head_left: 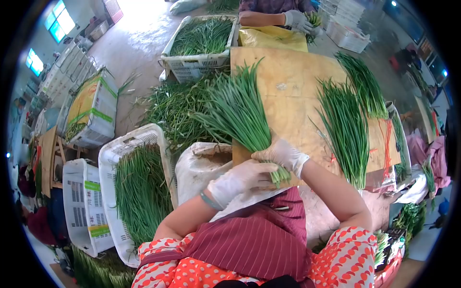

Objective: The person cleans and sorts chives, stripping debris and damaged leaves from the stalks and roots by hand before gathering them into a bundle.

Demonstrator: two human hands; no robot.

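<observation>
A wooden desk (297, 101) fills the middle of a cluttered workroom, seen from above by a person in a striped maroon apron. Left of the desk, a wide heap of loose long green leaves (180, 108) lies low. Nearer the person, a white crate (109, 165) holds more long greens, with an emptier-looking white crate (77, 201) beside it on the left. Beyond the heap, another white crate (194, 60) is filled with greens.

On the right half of the desk are two large green bunches: a nearer one (343, 127) with its stalk ends toward the person, and a farther one (365, 86) close beside it, near the right edge.

The person's bunch (242, 110) is over the desk's near left corner, its leaves fanning away and to the left, past the edge. Both hands wear thin pale gloves. The right hand (281, 152) is closed around the stalks; the left hand (247, 178) curls at the pale stalk ends, just below.

Across the desk, beside a yellow sheet (273, 38), another person's gloved hands (302, 21) hold a small green bundle (313, 20). Thin red strips (387, 149) lie at the desk's right edge.
</observation>
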